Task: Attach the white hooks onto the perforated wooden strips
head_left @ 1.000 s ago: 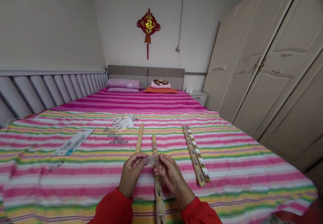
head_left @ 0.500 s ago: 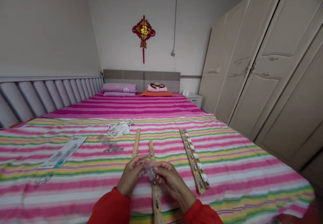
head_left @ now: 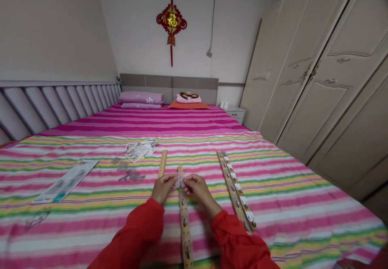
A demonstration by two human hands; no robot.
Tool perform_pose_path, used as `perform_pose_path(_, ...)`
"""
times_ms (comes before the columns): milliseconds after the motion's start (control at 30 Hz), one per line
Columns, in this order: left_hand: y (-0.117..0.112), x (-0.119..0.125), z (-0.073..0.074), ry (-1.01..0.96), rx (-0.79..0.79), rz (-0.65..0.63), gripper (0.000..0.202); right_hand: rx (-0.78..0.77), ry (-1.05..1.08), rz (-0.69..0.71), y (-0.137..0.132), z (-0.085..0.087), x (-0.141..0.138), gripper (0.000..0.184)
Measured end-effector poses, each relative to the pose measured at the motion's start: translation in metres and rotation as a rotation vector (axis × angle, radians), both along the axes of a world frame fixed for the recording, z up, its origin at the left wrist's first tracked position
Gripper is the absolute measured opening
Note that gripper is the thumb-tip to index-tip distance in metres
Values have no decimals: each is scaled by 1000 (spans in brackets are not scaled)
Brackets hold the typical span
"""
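Note:
Between my two hands is a clear plastic adhesive hook (head_left: 180, 179), over the far part of a narrow wooden strip (head_left: 185, 234). My left hand (head_left: 163, 188) pinches its left edge and my right hand (head_left: 196, 186) pinches the right edge. I cannot tell whether the hook touches the wood. Several metal hooks sit along the strip nearer to me. A second wooden strip (head_left: 163, 162) with holes lies just beyond my left hand, its near end hidden.
To the right lie a wooden strip with metal hooks (head_left: 233, 188) and one with white hooks (head_left: 244, 201). On the left are clear hooks (head_left: 131, 175), packaging (head_left: 141, 150), a long hook pack (head_left: 66, 181) and loose wire pieces (head_left: 38, 217). Striped bedding (head_left: 115, 228) lies underneath.
Both hands have moved away from me along the strip, carrying the clear hook towards its far end. More of the strip's near part now shows. The view has tipped down slightly.

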State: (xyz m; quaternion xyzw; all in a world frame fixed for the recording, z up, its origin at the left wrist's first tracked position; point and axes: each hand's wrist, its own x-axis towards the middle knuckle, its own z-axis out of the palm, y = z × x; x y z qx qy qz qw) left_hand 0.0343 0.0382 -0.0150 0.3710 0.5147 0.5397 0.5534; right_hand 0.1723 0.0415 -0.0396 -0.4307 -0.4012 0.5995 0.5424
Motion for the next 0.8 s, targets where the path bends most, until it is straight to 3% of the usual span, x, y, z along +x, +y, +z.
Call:
perform_pose_path(167, 44, 6, -3, 40, -25, 34, 21, -7, -16, -49, 40, -7, 1, 17)
perform_pose_path(333, 76, 9, -20, 92, -42, 70, 20, -19, -4, -77, 67, -20, 0, 14)
perform_pose_path(800, 108, 8, -66, 319, -26, 79, 9, -57, 28, -138, 86, -46, -8, 13)
